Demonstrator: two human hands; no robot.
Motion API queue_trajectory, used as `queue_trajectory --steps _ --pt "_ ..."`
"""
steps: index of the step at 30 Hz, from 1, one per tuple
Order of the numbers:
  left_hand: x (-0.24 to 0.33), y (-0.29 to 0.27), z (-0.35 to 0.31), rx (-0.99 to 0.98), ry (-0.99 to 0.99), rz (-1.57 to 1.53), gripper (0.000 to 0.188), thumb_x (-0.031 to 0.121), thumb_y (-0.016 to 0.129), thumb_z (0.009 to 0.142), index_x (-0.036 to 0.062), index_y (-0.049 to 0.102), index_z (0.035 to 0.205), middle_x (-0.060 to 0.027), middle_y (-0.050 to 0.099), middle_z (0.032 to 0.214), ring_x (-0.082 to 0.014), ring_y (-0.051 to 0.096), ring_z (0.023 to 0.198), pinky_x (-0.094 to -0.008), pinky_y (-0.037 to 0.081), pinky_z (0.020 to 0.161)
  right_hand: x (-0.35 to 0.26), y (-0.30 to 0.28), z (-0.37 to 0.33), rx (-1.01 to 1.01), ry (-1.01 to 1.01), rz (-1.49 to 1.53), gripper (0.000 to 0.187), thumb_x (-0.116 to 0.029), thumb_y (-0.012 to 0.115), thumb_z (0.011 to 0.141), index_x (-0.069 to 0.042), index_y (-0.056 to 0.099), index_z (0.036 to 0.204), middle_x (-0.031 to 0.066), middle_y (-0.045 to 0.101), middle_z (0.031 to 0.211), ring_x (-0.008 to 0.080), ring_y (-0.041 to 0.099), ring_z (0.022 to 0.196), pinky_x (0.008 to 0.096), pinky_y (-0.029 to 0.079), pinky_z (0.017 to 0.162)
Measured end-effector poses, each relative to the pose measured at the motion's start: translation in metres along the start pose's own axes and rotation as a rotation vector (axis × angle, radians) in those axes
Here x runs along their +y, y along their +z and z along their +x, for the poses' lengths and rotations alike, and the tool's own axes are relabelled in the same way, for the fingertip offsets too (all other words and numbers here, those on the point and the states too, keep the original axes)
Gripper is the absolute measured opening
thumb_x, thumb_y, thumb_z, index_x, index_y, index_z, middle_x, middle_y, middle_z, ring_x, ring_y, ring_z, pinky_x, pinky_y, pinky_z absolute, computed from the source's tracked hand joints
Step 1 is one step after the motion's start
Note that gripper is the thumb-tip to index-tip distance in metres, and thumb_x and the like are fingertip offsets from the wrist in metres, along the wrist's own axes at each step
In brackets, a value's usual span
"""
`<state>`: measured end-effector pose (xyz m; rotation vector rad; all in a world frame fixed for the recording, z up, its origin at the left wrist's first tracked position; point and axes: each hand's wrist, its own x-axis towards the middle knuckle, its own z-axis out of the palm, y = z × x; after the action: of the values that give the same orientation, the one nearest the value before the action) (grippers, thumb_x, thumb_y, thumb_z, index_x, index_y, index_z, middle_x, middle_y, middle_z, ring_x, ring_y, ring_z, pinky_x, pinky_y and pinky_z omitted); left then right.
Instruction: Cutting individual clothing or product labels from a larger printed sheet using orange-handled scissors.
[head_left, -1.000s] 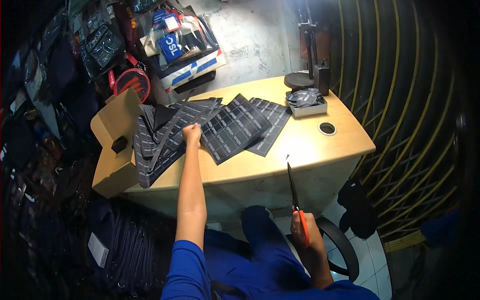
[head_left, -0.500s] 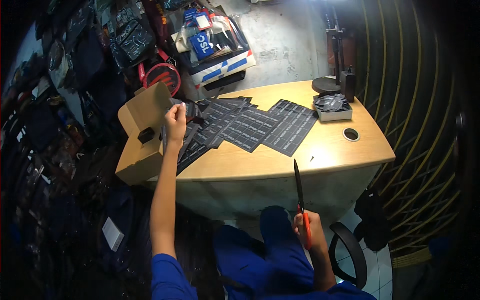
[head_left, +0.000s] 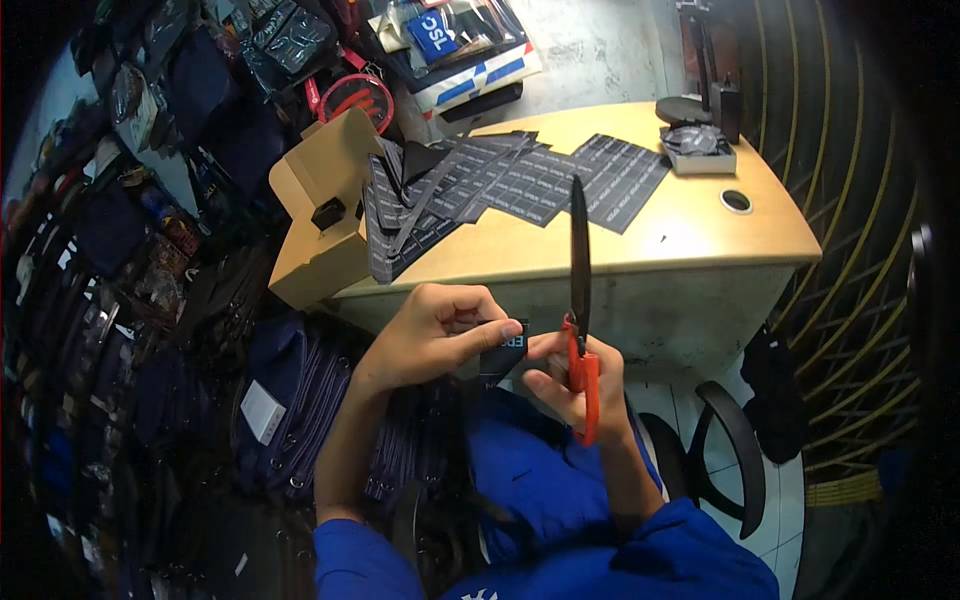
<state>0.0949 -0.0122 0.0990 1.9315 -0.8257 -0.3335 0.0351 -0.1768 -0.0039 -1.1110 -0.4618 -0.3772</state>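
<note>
Between the thumb and fingers of my left hand (head_left: 425, 340) is a small dark label (head_left: 512, 350) with pale lettering, held in front of the table. My right hand (head_left: 603, 385) grips a pair of scissors (head_left: 581, 255) by their red-orange handles, black blades pointing up and looking closed. Its thumb and forefinger reach toward the label's right edge; whether they touch it I cannot tell. Beyond both hands, dark printed label sheets (head_left: 622, 185) lie overlapping on the wooden table (head_left: 560, 250).
An open cardboard box (head_left: 325, 262) stands at the table's left end, with a small black object (head_left: 328, 213) inside. Toward the right are a small tray of dark pieces (head_left: 700, 165) and a tape roll (head_left: 736, 202). Bags (head_left: 310, 410) crowd the left; a chair armrest (head_left: 735, 455) is at right.
My left hand has come back from beside the box to in front of me, with the label now visible in it. The scissors in my right hand have moved closer to it. The view has shifted.
</note>
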Motion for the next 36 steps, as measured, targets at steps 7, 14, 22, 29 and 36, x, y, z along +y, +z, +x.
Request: queue_trajectory --steps 7,14,22,29,36 --pt "-0.022 0.016 -0.035 0.076 -0.001 -0.123 0.015 0.012 0.064 0.086 -0.0022 0.061 0.088 0.0024 0.057 0.072 -0.001 0.048 0.066 -0.0172 0.037 0.056 -0.002 0.012 -0.011 -0.044 0.2 -0.033 0.016 -0.006 0.07 0.079 -0.002 0.057 0.086 -0.0053 0.052 0.07 -0.0004 0.045 0.062 0.0156 0.035 0.055" --pt "-0.031 0.07 -0.065 0.305 0.099 -0.455 0.023 0.004 0.06 0.086 -0.0045 0.054 0.107 -0.0063 0.061 0.097 -0.0101 0.056 0.092 -0.0242 0.045 0.083 0.003 0.034 -0.022 0.129 0.115 0.034 0.012 -0.003 0.068 0.079 -0.001 0.058 0.086 -0.0058 0.05 0.063 -0.0009 0.042 0.055 0.0166 0.032 0.048" --pt "-0.028 0.092 -0.075 0.706 0.064 -0.296 0.017 0.006 0.06 0.087 -0.0035 0.059 0.101 -0.0047 0.063 0.087 -0.0048 0.055 0.077 -0.0183 0.043 0.067 0.018 0.042 -0.031 0.259 0.112 0.179 0.009 -0.003 0.064 0.082 0.0 0.055 0.085 -0.0039 0.049 0.058 -0.0006 0.04 0.048 0.0176 0.028 0.044" --pt "-0.007 0.08 -0.084 0.638 -0.069 -0.25 0.017 0.007 0.06 0.087 -0.0043 0.06 0.1 -0.003 0.063 0.082 -0.0039 0.054 0.071 -0.0174 0.042 0.063 0.013 0.037 -0.03 0.226 0.103 0.23 0.01 -0.002 0.065 0.081 0.001 0.056 0.083 -0.002 0.051 0.06 0.0006 0.042 0.048 0.0174 0.03 0.044" --pt "-0.01 0.081 -0.071 0.63 -0.03 -0.172 0.016 0.009 0.063 0.085 -0.0041 0.063 0.095 -0.0047 0.065 0.084 -0.0071 0.057 0.075 -0.0206 0.045 0.069 0.019 0.038 -0.032 0.249 0.024 0.143 0.009 0.0 0.066 0.079 0.0 0.058 0.083 -0.0047 0.049 0.058 0.0003 0.041 0.049 0.018 0.031 0.046"
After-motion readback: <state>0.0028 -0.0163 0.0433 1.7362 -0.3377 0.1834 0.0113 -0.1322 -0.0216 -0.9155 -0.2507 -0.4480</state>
